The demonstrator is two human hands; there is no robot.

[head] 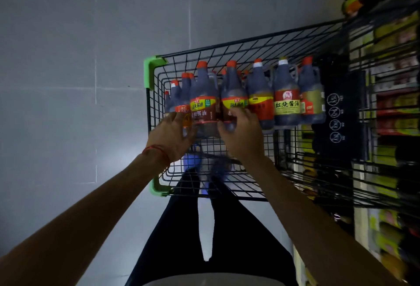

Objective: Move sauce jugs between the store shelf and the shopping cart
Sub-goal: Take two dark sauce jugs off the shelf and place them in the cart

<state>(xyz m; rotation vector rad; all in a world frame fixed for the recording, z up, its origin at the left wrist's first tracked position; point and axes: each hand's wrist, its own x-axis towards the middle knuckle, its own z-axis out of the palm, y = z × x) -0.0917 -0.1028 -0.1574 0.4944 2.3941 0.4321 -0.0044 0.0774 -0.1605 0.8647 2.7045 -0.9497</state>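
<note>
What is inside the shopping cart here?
Dark sauce jugs, mostly orange-capped, stand in a row in the shopping cart, smaller ones behind them. The left hand and right hand cover the lower parts of two front jugs; what lies under the row is hidden.

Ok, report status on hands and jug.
Left hand, right hand either side of front jug in cart. Grip unconfirmed. Neighbouring jugs crowd both sides.
</note>
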